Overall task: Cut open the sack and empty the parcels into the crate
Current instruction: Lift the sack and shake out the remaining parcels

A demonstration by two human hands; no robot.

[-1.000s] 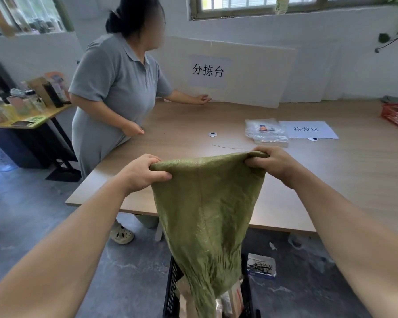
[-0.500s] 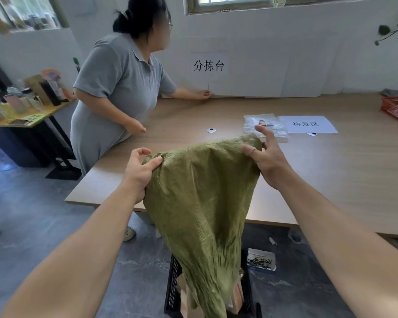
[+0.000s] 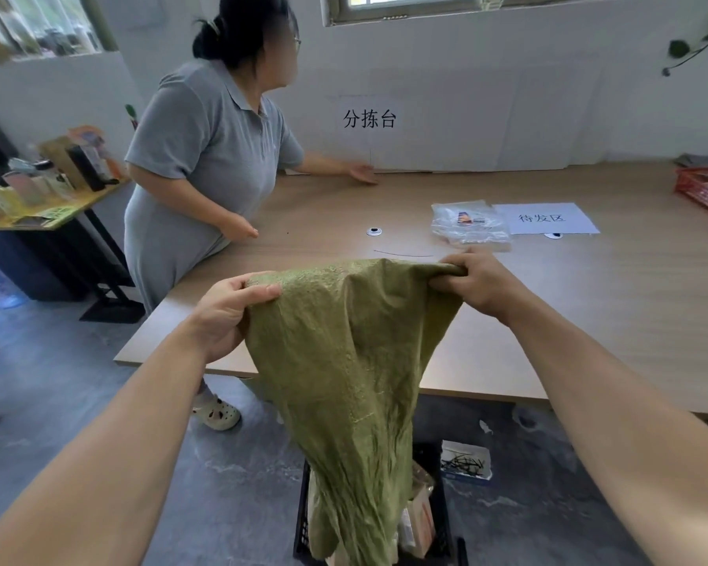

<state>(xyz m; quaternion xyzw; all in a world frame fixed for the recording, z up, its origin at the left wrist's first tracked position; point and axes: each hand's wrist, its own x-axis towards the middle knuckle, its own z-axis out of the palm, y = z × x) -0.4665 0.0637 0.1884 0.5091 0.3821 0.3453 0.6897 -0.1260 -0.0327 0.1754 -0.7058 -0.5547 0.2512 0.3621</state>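
Note:
A limp green woven sack [image 3: 352, 361] hangs upside down in front of me. My left hand [image 3: 225, 312] grips its upper left corner and my right hand [image 3: 477, 285] grips its upper right corner, both held above the table's near edge. The sack's lower end droops into a black plastic crate [image 3: 442, 520] on the floor. Brown and white parcels [image 3: 419, 512] lie inside the crate, partly hidden by the sack.
A long wooden table [image 3: 589, 320] stands ahead, carrying a clear plastic bag [image 3: 469, 222], a paper label [image 3: 544, 218] and a red basket [image 3: 706, 189]. A person in grey [image 3: 205, 177] stands at its left corner. A small white box [image 3: 466, 463] lies on the floor beside the crate.
Both hands shook the sack: the top edge tilted up with my right hand's fingers loosened, then came back level with both hands gripping the corners again. The person leaned further over the table.

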